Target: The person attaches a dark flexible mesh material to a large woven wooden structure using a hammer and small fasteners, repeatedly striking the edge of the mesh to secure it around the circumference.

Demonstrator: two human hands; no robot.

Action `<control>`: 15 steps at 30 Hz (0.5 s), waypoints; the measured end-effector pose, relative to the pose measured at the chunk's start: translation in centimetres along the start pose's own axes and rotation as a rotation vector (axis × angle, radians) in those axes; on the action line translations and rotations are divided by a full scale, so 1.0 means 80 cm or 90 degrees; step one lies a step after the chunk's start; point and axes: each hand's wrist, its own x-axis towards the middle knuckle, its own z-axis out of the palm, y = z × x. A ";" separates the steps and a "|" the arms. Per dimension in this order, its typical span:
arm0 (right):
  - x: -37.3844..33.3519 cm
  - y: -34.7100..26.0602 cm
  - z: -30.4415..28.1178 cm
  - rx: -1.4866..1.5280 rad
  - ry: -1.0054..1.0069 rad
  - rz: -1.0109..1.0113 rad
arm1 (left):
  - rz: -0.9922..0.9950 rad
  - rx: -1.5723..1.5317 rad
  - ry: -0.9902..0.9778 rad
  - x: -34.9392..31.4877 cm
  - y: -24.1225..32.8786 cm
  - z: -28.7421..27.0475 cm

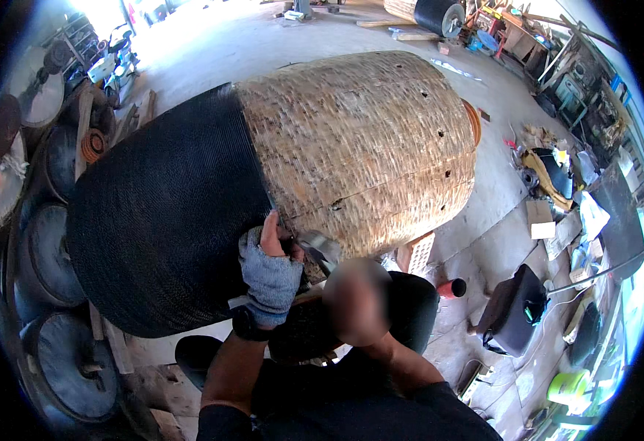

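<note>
Large roller lies across centre: black ridged covering at left, tan pitted surface at right. Left hand, grey-gloved, at their boundary, one finger extended; whether others pinch anything, cannot tell. Right hand blurred, grip cannot be told; grey metal tool just beside it. Yellow-green bucket lower right; any label too small to read.

A blur covers the bare right hand, so I can't read its grip. I can't tell what the grey-gloved left hand pinches. The large black-and-tan cylindrical roller hides its underside from me; far right, the upper edge crops a smaller black-and-tan roller.
</note>
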 end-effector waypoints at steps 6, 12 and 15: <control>-0.028 0.029 0.019 -0.790 -0.022 -0.293 | 0.033 0.026 0.023 -0.007 -0.002 -0.010; -0.031 0.051 0.030 -1.012 -0.090 -0.357 | 0.137 0.009 -0.019 -0.068 -0.006 -0.017; -0.012 0.013 0.012 -0.451 0.019 -0.160 | 0.210 0.069 -0.136 -0.113 -0.021 -0.008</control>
